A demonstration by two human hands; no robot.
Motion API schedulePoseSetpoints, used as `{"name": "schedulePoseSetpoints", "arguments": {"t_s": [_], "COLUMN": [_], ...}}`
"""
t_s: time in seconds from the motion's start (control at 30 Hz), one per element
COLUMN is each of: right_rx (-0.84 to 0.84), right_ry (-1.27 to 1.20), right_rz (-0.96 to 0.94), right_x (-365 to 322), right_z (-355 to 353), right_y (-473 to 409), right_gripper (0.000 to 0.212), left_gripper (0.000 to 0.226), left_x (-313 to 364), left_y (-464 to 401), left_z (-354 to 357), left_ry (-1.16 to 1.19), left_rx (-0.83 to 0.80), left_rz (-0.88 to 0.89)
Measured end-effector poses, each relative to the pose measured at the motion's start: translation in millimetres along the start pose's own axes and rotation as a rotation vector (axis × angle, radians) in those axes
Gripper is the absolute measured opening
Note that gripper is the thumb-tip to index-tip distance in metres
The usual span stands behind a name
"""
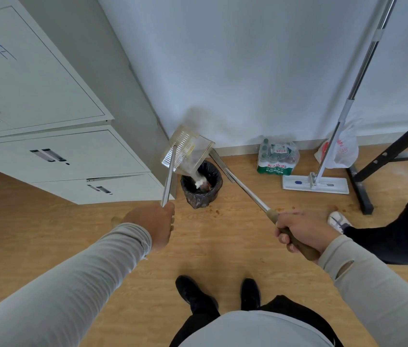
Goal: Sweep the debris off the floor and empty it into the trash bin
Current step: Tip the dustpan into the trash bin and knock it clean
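My left hand point(154, 222) grips the metal handle of a clear plastic dustpan point(188, 150), which is tilted over the trash bin point(201, 184). The bin is small, lined with a black bag, and white and brownish debris point(200, 182) lies in its mouth under the pan's lip. My right hand point(303, 230) holds a broom handle point(243, 186) by its brown grip; the shaft runs up-left behind the dustpan, and the broom head is hidden. Small orange crumbs point(214, 211) lie on the wooden floor just right of the bin.
A grey filing cabinet point(47, 121) stands at left, close beside the bin. Along the white wall sit a pack of bottles point(277, 156), a flat mop point(315, 184), a plastic bag point(340, 150) and a black stand point(363, 186). Another person's shoe point(339, 221) is at right.
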State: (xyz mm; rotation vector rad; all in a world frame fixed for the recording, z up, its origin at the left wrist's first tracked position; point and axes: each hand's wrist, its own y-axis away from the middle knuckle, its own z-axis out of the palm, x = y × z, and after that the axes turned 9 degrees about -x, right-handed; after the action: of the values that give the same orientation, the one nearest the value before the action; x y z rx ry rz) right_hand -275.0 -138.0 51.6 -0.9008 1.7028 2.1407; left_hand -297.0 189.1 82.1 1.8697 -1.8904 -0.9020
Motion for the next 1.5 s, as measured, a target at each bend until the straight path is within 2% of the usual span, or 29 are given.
{"name": "schedulePoseSetpoints", "arguments": {"t_s": [0.7,1.17,1.4,1.5], "right_rx": [-0.008,-0.02,-0.021,-0.019], "right_ry": [0.021,-0.015,-0.002,0.024], "right_rz": [0.038,0.01,-0.01,-0.011], "right_x": [2,3,4,3], "right_z": [10,7,6,10], "right_y": [4,16,20,21], "right_gripper": [0.02,0.018,0.019,0.02], "left_gripper": [0.032,0.033,0.027,0.016], "left_x": [-6,-3,7,21], "left_y": [17,35,40,39], "left_z": [26,27,57,71], "left_ry": [0.022,-0.072,-0.069,-0.02], "left_rx": [-0.012,-0.007,-0.037,-0.037], "left_rz": [-0.02,-0.021,-0.05,-0.046]}}
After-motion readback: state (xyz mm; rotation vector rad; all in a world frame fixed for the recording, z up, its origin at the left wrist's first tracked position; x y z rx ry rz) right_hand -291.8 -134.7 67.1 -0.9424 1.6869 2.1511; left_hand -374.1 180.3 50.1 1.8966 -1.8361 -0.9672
